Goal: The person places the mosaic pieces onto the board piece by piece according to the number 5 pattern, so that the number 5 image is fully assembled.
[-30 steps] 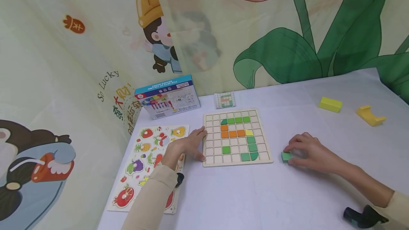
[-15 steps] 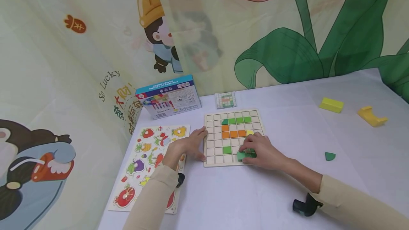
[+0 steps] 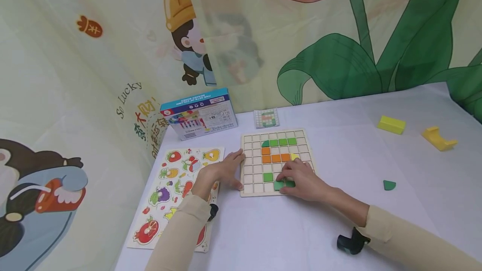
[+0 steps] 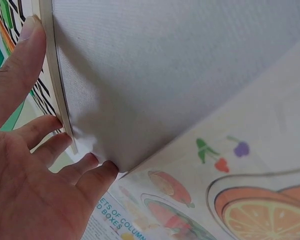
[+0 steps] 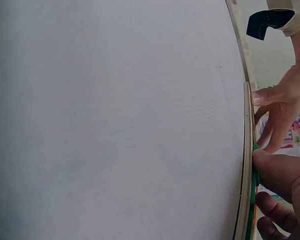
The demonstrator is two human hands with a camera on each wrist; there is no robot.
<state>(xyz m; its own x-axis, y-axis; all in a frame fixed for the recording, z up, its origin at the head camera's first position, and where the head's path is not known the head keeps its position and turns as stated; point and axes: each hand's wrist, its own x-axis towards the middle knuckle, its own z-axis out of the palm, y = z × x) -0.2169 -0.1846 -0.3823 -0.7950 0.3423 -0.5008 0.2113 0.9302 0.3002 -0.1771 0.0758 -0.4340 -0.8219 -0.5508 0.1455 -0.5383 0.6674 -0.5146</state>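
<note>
— Along the near edge of the grid board, that's where the action is. See the green square tile? It sits in the bottom row, roughly mid-width, one row nearer us than the lone green tile and a column to its right.

— And which hand has it?

— The right hand. Its fingers are curled down over the tile, fingertips pinching or pressing it into the cell (from where I stand I can't tell which, but they are on it). The tile lies right under those fingertips, at the hand's left end, so the right hand is plainly the nearer one.

— What about the other?

— The left hand rests flat against the board's left edge, fingers straight, thumb along the near corner, bracing it. It grips nothing. The tile lies to its right, several cells in from that edge.

— Does the tile have a long side to line up?

— None that I can see; it looks square, its edges roughly parallel to the board's grid lines. Whether it is fully seated, I can't say.

— Anything else green about?

— One rounded green piece on the table, well right of the board, away from both hands.
</note>
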